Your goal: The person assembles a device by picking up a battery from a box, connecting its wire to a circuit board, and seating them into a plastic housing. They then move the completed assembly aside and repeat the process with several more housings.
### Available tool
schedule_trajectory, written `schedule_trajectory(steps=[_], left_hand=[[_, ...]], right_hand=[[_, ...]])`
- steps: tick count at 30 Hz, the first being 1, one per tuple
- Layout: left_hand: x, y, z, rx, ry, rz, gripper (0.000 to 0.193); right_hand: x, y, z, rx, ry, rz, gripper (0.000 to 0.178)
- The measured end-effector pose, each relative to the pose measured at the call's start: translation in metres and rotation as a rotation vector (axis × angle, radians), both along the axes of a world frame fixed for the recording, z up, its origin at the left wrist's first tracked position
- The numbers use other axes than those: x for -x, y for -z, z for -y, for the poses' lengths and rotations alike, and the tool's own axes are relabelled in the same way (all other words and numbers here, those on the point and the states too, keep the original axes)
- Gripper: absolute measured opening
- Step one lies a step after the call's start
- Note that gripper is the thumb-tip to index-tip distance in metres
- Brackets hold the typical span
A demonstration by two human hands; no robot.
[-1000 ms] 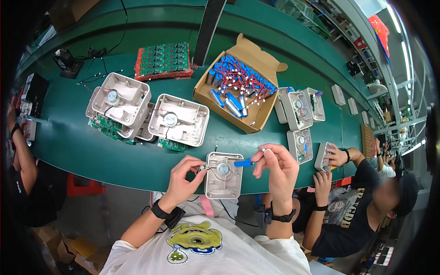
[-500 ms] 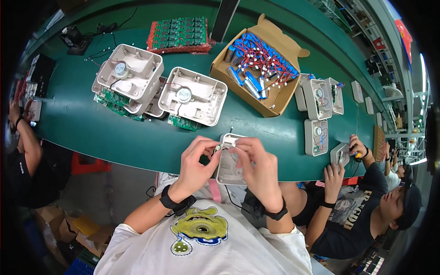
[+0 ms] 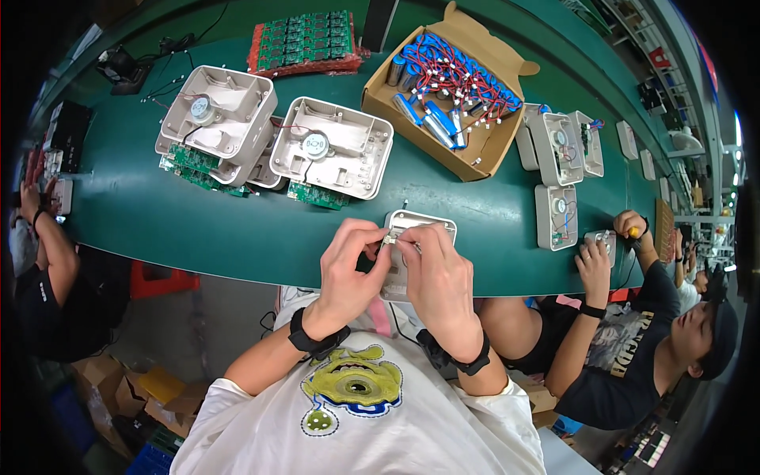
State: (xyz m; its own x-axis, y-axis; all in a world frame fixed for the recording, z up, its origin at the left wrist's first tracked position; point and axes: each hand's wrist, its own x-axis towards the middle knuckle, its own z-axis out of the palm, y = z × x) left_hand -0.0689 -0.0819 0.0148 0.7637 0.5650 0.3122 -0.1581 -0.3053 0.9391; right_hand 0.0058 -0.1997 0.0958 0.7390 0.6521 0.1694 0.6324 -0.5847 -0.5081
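two pinches, one pale connector (image 3: 390,239)

upper left, matte round-cornered housings (image 3: 228,119) lie stacked. at centre, your left hand (image 3: 352,257) grips the connector above a boxy plastic shell (image 3: 395,283); your right hand (image 3: 439,281) pinches it too. upper centre, a cardboard box (image 3: 480,146) holds glossy blue cylinders (image 3: 439,123). smooth green tabletop (image 3: 142,222); grey floor (image 3: 186,332) lower left.

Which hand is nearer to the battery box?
Right: the right hand is in front of the box, on the person's side; the left hand is farther left.

Red stool (image 3: 164,280), cardboard boxes (image 3: 109,389) on grey floor (image 3: 170,336), black cap (image 3: 722,340)
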Motion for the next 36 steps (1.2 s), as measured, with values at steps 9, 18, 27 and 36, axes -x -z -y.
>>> schedule_trajectory(steps=[9, 18, 27, 36], left_hand=[[0.003, 0.005, -0.005, 0.047, 0.005, -0.047, 0.026], [-0.001, 0.015, -0.007, 0.071, -0.002, -0.023, 0.027], [-0.002, 0.01, -0.003, 0.096, 0.028, -0.048, 0.024], [0.0, 0.004, -0.003, -0.024, 0.014, -0.012, 0.03]], right_hand=[[-0.01, -0.021, 0.019, -0.283, 0.112, -0.561, 0.012], [-0.014, -0.039, 0.034, -0.493, 0.171, -0.491, 0.008], [-0.024, -0.026, 0.027, -0.198, 0.086, -0.377, 0.008], [-0.02, -0.007, 0.0, 0.001, -0.016, -0.354, 0.011]])
